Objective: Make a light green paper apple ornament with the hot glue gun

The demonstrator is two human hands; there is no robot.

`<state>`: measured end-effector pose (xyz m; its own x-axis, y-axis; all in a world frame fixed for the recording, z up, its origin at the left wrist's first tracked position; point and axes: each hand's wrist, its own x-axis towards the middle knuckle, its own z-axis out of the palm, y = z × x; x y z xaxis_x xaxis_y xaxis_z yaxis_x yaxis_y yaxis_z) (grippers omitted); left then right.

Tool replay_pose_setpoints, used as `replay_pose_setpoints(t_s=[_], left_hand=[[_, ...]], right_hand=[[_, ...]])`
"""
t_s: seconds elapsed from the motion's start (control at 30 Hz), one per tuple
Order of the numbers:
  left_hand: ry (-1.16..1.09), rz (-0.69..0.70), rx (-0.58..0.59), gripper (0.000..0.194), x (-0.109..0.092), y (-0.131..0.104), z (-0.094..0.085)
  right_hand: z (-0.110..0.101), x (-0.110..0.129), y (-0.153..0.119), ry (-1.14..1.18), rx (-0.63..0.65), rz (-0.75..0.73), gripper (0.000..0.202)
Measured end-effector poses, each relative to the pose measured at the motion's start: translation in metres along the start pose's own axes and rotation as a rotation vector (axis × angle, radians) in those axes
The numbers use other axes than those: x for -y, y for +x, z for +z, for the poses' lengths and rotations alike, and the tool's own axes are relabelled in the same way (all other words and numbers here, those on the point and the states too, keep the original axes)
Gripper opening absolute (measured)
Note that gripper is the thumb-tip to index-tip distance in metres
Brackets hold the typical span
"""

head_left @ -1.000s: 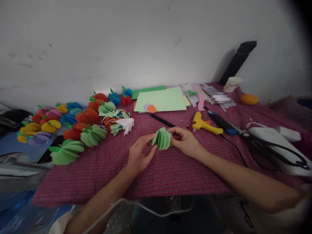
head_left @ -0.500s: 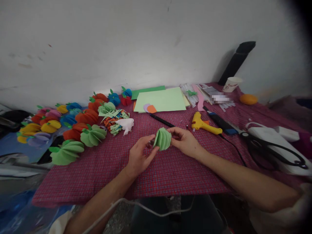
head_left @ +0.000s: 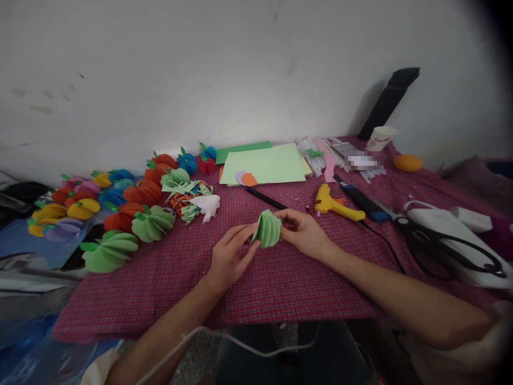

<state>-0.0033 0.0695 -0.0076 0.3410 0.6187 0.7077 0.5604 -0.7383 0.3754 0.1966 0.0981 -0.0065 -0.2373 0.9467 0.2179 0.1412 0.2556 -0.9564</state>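
Between my two hands is a light green pleated paper ball [head_left: 268, 230], its folded leaves fanned out towards me. The fingers and thumb of my left hand [head_left: 230, 254] pinch its left edge. On its right side, my right hand [head_left: 302, 232] grips it with thumb and fingertips. The ball is held a little above the red checked tablecloth [head_left: 280, 289]. A black pen [head_left: 265, 198] lies just behind it. To the right of my right hand rests a yellow glue gun [head_left: 336, 206].
Finished paper pumpkins [head_left: 144, 192] in several colours crowd the left, beside a heap of paper scraps [head_left: 188, 203]. Green paper sheets [head_left: 264, 166] lie at the back. On the right are a blue-handled knife [head_left: 363, 200], black scissors [head_left: 449, 246], a paper cup [head_left: 381, 139] and an orange fruit [head_left: 407, 163].
My left fingers have shifted slightly against the left edge of the paper ball. Both hands keep their hold and little else differs.
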Motion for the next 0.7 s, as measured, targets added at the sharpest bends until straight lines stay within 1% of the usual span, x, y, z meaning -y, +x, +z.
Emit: replay_pose_setpoints(t_s=[0.33,0.5,0.6,0.7], left_hand=[[-0.006,-0.027,0.004,0.046,-0.0010,0.0011,-0.0013],[-0.063,-0.046,0.017,0.039,-0.0012,0.0013,-0.0034],[-0.104,-0.089,0.033,0.038,-0.0007,-0.0003,-0.0020],[-0.129,-0.151,0.033,0.035,-0.0006,-0.0020,0.0018]], right_hand=[[0.0004,0.0000,0.0000,0.006,-0.003,0.017,0.021],[0.0008,-0.0030,-0.0003,-0.021,0.017,0.024,0.021],[0.0014,-0.0030,-0.0004,-0.020,0.043,0.026,0.021],[0.0021,-0.0013,-0.0010,-0.003,0.038,0.002,0.021]])
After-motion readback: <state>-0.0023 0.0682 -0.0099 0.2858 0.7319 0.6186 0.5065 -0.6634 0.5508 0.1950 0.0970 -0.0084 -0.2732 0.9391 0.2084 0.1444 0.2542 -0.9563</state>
